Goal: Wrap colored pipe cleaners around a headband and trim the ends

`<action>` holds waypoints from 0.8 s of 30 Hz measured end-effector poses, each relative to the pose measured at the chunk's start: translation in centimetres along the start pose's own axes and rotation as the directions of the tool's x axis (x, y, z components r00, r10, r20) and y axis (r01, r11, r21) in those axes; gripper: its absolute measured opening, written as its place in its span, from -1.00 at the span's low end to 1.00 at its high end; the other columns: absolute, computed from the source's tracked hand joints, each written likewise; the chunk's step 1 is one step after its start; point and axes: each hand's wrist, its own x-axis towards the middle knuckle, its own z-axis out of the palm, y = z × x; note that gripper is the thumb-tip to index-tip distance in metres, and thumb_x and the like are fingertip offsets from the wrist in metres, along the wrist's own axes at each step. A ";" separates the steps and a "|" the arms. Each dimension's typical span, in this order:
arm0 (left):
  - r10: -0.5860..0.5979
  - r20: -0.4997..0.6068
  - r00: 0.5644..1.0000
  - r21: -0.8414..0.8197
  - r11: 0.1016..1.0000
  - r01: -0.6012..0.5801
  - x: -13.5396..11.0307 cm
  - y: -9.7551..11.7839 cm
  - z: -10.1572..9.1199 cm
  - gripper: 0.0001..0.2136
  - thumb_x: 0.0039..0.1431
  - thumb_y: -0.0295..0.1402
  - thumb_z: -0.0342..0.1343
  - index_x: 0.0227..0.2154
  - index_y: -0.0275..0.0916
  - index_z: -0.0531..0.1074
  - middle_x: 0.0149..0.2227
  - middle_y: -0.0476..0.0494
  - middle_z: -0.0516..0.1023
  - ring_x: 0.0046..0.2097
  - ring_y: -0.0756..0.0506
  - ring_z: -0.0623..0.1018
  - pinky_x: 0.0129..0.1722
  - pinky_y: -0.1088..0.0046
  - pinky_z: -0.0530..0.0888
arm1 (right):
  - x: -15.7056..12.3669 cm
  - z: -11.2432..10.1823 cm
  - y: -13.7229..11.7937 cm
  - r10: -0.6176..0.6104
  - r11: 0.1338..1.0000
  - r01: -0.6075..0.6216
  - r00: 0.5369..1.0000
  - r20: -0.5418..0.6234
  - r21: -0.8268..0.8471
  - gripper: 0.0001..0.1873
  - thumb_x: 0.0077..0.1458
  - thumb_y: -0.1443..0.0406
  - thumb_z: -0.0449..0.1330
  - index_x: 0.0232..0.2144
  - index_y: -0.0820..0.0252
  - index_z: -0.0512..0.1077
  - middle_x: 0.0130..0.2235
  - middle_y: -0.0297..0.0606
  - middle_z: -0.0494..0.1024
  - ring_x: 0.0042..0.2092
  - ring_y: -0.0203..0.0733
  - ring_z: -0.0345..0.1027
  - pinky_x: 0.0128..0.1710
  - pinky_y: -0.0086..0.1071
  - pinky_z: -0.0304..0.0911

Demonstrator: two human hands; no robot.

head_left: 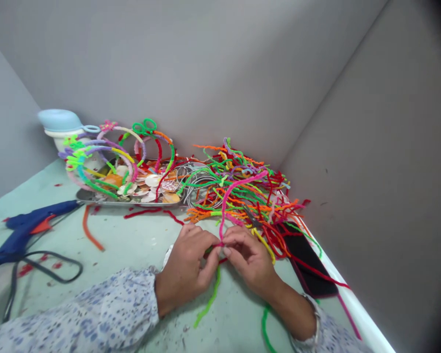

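A pink pipe cleaner (pixel 225 206) rises from between my fingertips and bends over to the right at its top. My left hand (pixel 193 260) pinches it at its lower part, thumb against forefinger. My right hand (pixel 252 257) pinches close beside the left, almost touching it. A green pipe cleaner (pixel 210 304) hangs down below my fingers; how it joins the pink one is hidden. A bit of red shows under my fingertips. Behind my hands lies a tangled heap of coloured pipe cleaners (pixel 238 181), with dark-bladed scissors or pliers (pixel 250 215) on it.
A metal tray (pixel 132 202) of seashells stands at the back, with several pipe-cleaner-wrapped hoops (pixel 113 152) on it. A blue glue gun (pixel 29 230) with its cord lies at the left. Behind stands a white container with a light-blue lid (pixel 61 120). A phone (pixel 310 269) rests at the right edge.
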 end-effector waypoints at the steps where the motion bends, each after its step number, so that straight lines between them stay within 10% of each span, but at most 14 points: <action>1: -0.001 0.001 1.000 0.002 1.000 0.001 0.0 0.0 0.0 -0.86 0.21 -0.43 -0.05 -0.37 -0.24 0.41 -0.44 -0.09 0.44 -0.33 -0.10 0.35 -0.21 0.28 0.25 | 0.0 0.0 0.0 -0.019 1.000 0.019 1.000 0.012 -0.022 -0.90 0.11 0.33 0.19 -0.27 0.08 0.45 -0.24 -0.25 0.46 -0.15 -0.16 0.37 -0.16 -0.27 0.31; 24: 0.031 0.023 0.999 -0.012 0.999 -0.031 -0.2 0.0 0.0 -0.89 0.21 -0.46 -0.04 -0.38 -0.27 0.37 -0.43 -0.08 0.40 -0.31 -0.09 0.33 -0.23 0.30 0.22 | 0.1 -0.2 -0.1 -0.025 0.984 0.035 0.998 0.055 -0.177 -0.90 0.19 0.33 0.13 -0.24 0.09 0.44 -0.22 -0.24 0.46 -0.15 -0.17 0.35 -0.15 -0.29 0.28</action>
